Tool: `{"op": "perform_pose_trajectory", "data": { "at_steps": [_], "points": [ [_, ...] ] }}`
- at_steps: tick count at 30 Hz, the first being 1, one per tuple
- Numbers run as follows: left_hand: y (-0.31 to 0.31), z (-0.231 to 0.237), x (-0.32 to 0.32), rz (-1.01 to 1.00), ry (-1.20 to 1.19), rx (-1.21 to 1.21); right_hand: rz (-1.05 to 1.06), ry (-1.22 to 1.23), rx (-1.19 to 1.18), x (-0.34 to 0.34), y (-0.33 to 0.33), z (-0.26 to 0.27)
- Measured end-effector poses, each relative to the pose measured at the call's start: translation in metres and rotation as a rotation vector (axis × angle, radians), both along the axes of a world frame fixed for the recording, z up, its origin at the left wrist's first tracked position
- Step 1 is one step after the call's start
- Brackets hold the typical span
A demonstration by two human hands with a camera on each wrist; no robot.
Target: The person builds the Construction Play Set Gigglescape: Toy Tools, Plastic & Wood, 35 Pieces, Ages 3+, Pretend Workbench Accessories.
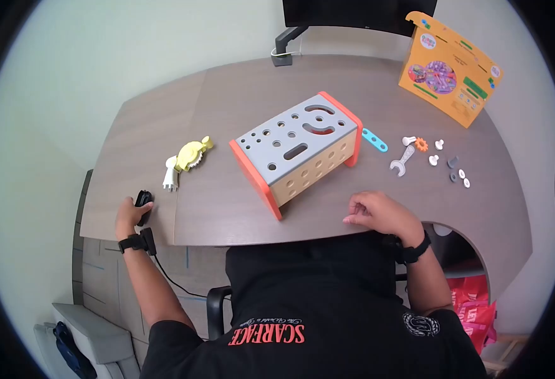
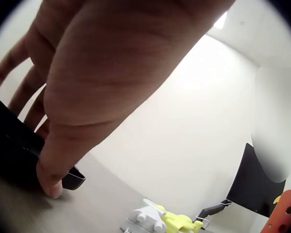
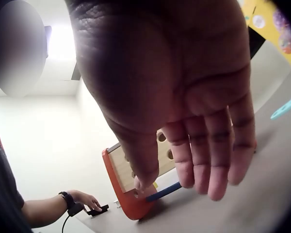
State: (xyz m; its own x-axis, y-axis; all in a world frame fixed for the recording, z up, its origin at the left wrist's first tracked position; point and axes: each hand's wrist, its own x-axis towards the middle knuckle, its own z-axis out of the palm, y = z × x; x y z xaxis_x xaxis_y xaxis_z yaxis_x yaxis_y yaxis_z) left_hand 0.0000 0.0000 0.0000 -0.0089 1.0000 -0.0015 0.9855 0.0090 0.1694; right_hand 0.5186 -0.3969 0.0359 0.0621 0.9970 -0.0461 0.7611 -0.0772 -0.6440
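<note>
At the left front of the table, my left hand (image 1: pixel 128 215) holds a small black object (image 1: pixel 143 202), thumb on the near side and fingers round the far side. Its exact kind I cannot tell. In the left wrist view the thumb presses along the black object (image 2: pixel 12 150) low over the tabletop. My right hand (image 1: pixel 383 213) is at the table's front edge, fingers relaxed and holding nothing. Between the hands stands a toy workbench (image 1: pixel 280 136) with a grey holed top, wooden sides and orange end panels.
A yellow toy piece (image 1: pixel 191 155) and a white one (image 1: pixel 171 174) lie beyond the left hand. Right of the workbench are a blue strip (image 1: pixel 375 140), a grey toy wrench (image 1: pixel 403 161), an orange gear (image 1: pixel 421 144) and several small pieces. An orange box (image 1: pixel 451 69) stands behind, near a monitor (image 1: pixel 359 14).
</note>
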Motion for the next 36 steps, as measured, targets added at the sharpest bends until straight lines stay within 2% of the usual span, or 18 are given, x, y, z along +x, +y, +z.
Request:
{"op": "perform_pose_trajectory", "data": {
  "at_steps": [1, 4, 6, 8, 10, 12, 15, 19, 21, 28, 34, 36],
  "points": [
    [-0.004, 0.009, 0.007, 0.013, 0.05, 0.033, 0.003, -0.041, -0.003, 0.001, 0.001, -0.004],
    [-0.04, 0.046, 0.052, -0.13, 0.064, 0.435, -0.009, -0.054, -0.08, 0.005, 0.004, -0.007],
    [-0.08, 0.079, 0.102, -0.313, -0.141, 0.566, -0.019, -0.063, -0.105, 0.007, 0.006, -0.012],
    [-0.112, 0.105, 0.149, -0.485, -0.422, 0.421, -0.033, -0.079, -0.133, 0.008, 0.009, -0.015],
    [-0.138, 0.123, 0.187, -0.759, -0.566, 0.286, -0.048, -0.102, -0.165, 0.009, 0.013, -0.017],
    [-0.153, 0.116, 0.213, -0.884, -0.626, 0.262, -0.057, -0.094, -0.184, 0.012, 0.016, -0.021],
    [-0.167, 0.113, 0.243, -1.01, -0.461, 0.286, -0.07, -0.108, -0.237, 0.01, 0.018, -0.018],
    [-0.169, 0.099, 0.261, -1.008, -0.356, 0.363, -0.088, -0.138, -0.293, 0.01, 0.019, -0.015],
    [-0.167, 0.089, 0.265, -0.994, -0.319, 0.406, -0.07, -0.145, -0.243, 0.014, 0.016, -0.022],
    [-0.161, 0.082, 0.271, -1.016, -0.353, 0.326, -0.104, -0.143, -0.363, 0.018, 0.017, -0.019],
    [-0.161, 0.077, 0.271, -0.994, -0.408, 0.267, -0.168, -0.086, -0.226, 0.043, 0.009, -0.019],
    [-0.16, 0.075, 0.271, -1.007, -0.397, 0.3, -0.248, -0.151, -0.219, 0.062, 0.007, -0.012]
  ]
}}
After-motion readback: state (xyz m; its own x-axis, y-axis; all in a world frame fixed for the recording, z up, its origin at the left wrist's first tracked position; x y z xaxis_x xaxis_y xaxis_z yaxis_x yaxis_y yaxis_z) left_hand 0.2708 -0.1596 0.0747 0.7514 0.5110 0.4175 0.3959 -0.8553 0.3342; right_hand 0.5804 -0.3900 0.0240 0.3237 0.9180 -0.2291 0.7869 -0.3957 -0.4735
